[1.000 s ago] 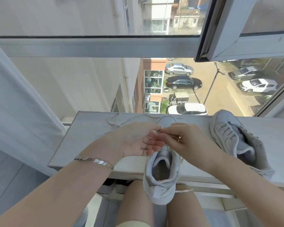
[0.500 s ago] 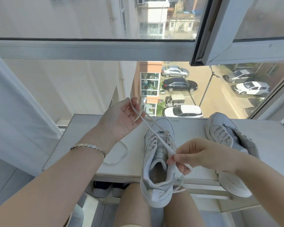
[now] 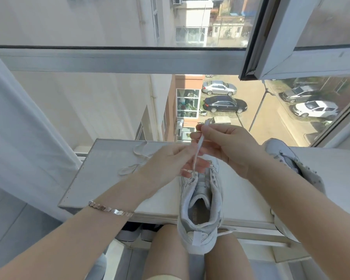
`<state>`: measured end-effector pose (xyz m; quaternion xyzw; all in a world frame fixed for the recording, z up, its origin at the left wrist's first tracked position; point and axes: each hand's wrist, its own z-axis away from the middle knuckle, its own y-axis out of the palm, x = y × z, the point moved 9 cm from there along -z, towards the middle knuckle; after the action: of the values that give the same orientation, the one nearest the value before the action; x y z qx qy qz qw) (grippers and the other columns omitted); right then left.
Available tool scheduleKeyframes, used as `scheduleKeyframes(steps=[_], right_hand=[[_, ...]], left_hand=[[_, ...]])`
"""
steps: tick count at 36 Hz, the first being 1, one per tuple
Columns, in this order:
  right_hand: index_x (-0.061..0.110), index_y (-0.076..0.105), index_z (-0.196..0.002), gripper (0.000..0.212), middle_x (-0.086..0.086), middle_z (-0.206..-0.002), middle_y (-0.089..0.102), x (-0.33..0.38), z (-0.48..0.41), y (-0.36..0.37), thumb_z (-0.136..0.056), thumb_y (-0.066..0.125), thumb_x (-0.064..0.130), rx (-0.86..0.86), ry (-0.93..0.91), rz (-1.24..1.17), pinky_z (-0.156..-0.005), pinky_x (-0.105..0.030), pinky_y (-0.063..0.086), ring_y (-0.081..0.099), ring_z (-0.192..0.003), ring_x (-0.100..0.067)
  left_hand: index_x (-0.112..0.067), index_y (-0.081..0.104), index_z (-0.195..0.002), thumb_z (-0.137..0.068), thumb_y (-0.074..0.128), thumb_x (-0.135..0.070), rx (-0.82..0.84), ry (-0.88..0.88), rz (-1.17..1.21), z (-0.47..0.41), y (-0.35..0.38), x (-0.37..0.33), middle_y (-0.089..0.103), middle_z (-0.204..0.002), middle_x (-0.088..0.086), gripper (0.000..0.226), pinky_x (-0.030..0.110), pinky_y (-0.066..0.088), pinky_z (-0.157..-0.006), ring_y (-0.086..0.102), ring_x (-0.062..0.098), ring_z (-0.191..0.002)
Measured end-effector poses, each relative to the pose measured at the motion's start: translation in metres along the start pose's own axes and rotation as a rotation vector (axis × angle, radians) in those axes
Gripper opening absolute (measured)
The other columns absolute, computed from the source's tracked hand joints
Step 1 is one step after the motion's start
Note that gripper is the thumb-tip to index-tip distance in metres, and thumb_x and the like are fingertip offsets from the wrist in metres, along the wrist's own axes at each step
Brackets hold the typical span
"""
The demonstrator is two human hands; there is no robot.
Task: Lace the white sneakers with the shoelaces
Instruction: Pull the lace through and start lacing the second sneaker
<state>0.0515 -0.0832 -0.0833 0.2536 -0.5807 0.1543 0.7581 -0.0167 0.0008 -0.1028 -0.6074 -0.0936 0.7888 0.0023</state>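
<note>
Pulling upward, the right hand [image 3: 226, 146] pinches the flat white shoelace [image 3: 197, 150] above the white high-top sneaker [image 3: 200, 201] on the worktop [image 3: 109, 178]; the left hand [image 3: 168, 160], raised 0.5 s ago, now sits lower, fingers [image 3: 199, 164] curled round it by the eyelets.

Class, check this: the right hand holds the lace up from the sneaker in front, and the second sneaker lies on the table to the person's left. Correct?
Wrong on one point: in the head view the second sneaker lies on the table to the person's right, not left. The right hand does hold the lace up from the sneaker in front.
</note>
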Motion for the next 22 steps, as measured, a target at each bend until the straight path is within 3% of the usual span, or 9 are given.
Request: scheduleKeyframes(steps=[3,6,9,13,18,22], right_hand=[[0.007,0.067,-0.088,0.012,-0.001,-0.073,0.072,0.011,-0.008,0.004,-0.092,0.057,0.011,-0.065,-0.092,0.063,-0.06,-0.018,0.056,0.068,-0.066,-0.009],[0.008,0.067,-0.088,0.012,-0.001,-0.075,0.071,0.02,-0.012,0.011,-0.092,0.057,0.011,-0.072,-0.155,0.111,-0.061,-0.017,0.055,0.067,-0.063,-0.006],[0.008,0.068,-0.085,0.012,-0.001,-0.074,0.07,0.022,-0.012,0.019,-0.091,0.058,0.01,-0.05,-0.201,0.192,-0.06,-0.018,0.056,0.066,-0.062,-0.005],[0.008,0.069,-0.079,0.015,0.001,-0.069,0.07,0.018,-0.01,0.022,-0.091,0.059,0.009,-0.049,-0.242,0.306,-0.06,-0.02,0.056,0.065,-0.061,-0.005],[0.005,0.069,-0.082,0.015,0.0,-0.071,0.07,0.015,-0.01,0.022,-0.091,0.059,0.011,-0.055,-0.249,0.371,-0.064,-0.021,0.057,0.065,-0.063,-0.007],[0.019,0.066,-0.086,0.012,-0.002,-0.079,0.07,0.002,-0.009,0.01,-0.092,0.056,0.021,-0.088,-0.234,0.728,-0.072,-0.028,0.055,0.065,-0.073,-0.016]], left_hand=[[-0.015,0.065,-0.097,-0.097,0.046,-0.016,0.02,0.071,-0.069,0.006,0.002,-0.002,0.072,-0.081,-0.008,0.019,0.013,0.043,-0.059,0.064,0.0,-0.074],[-0.019,0.066,-0.087,-0.094,0.049,-0.002,-0.016,0.085,-0.09,0.008,-0.006,0.001,0.069,-0.067,-0.012,0.026,0.009,0.038,-0.05,0.06,-0.005,-0.064],[-0.017,0.068,-0.085,-0.094,0.048,-0.002,-0.068,0.049,-0.034,0.008,-0.016,0.008,0.067,-0.069,-0.01,0.026,0.009,0.035,-0.049,0.055,-0.004,-0.058],[-0.01,0.069,-0.091,-0.091,0.048,0.003,-0.054,-0.051,0.209,0.007,-0.018,0.015,0.069,-0.079,0.001,0.025,0.016,0.033,-0.046,0.053,0.007,-0.055],[-0.008,0.069,-0.085,-0.091,0.054,0.001,-0.057,0.017,0.133,0.005,-0.017,0.015,0.067,-0.071,0.001,0.019,0.014,0.037,-0.045,0.05,0.003,-0.052],[-0.003,0.069,-0.087,-0.09,0.057,-0.003,-0.215,0.006,0.182,-0.001,-0.037,0.028,0.065,-0.073,0.007,0.012,0.014,0.045,-0.051,0.056,0.002,-0.054]])
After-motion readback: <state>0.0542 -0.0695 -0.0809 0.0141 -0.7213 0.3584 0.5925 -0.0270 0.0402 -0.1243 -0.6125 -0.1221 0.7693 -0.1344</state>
